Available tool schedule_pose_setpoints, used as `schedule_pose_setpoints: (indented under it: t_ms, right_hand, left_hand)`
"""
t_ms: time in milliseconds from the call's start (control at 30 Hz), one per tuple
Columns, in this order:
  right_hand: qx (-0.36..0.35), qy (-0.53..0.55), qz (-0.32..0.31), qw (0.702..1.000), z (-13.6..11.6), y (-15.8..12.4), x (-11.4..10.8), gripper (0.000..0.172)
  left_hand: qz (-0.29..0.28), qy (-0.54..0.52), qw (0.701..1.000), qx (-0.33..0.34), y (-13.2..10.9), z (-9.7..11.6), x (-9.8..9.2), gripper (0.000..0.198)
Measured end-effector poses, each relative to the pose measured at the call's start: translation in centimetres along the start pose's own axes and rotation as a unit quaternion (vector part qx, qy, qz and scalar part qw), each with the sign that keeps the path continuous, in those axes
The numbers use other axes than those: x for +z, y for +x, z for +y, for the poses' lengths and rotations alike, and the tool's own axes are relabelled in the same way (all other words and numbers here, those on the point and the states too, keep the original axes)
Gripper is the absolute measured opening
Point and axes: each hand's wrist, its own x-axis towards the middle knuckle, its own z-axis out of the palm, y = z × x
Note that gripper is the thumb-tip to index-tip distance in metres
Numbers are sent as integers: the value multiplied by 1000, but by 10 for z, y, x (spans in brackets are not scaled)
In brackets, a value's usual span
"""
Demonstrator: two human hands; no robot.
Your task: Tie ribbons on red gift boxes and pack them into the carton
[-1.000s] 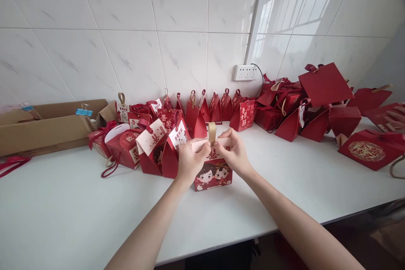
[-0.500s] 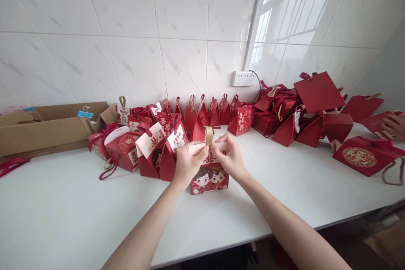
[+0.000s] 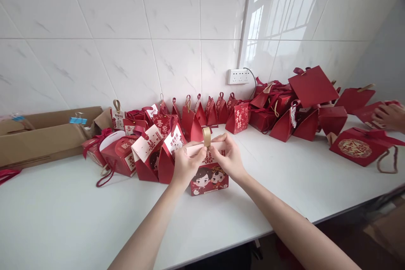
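A small red gift box (image 3: 209, 179) printed with a cartoon couple stands on the white table (image 3: 79, 215) in front of me. Its pink top flap carries a gold ribbon loop (image 3: 206, 136). My left hand (image 3: 186, 164) pinches the flap's left side. My right hand (image 3: 228, 157) pinches the flap just right of the loop. Both hands are closed on the box's top.
Several finished red gift boxes (image 3: 152, 143) crowd the table behind and left of the box, and more red boxes and bags (image 3: 303, 101) pile up at the right. Brown cardboard cartons (image 3: 41, 135) lie at far left. Another person's hand (image 3: 390, 116) rests on a red bag at far right. A wall socket (image 3: 238, 76) sits on the tiles.
My hands have stayed on the box's top flap, pressing it a little closer together. The other person's hand at the right has shifted slightly.
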Motion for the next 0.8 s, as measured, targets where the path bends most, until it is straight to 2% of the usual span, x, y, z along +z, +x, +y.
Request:
schedule_pose_setpoints:
  t_ms: [300, 433, 567, 633, 700, 767, 800]
  right_hand:
    - [46, 16, 8, 999, 0, 0, 0, 20]
    - [57, 18, -5, 998, 0, 0, -2, 14]
    - [33, 49, -42, 997, 3, 3, -8, 7]
    - [23, 67, -69, 995, 4, 5, -12, 14]
    - [30, 71, -95, 992, 5, 3, -17, 29]
    - [57, 46, -122, 990, 6, -3, -23, 46]
    - [75, 25, -134, 988, 8, -8, -26, 48]
  left_hand:
    - [21, 40, 999, 5, 0, 3, 1, 15]
    - [25, 35, 999, 2, 1, 1, 0, 18]
    - [-3, -34, 999, -12, 0, -7, -4, 23]
    - [-28, -89, 995, -20, -1, -13, -5, 29]
    - [-43, -120, 991, -27, -1, -20, -6, 35]
    - [-43, -124, 991, -38, -2, -26, -5, 41]
    - [-40, -119, 991, -44, -2, -29, -4, 43]
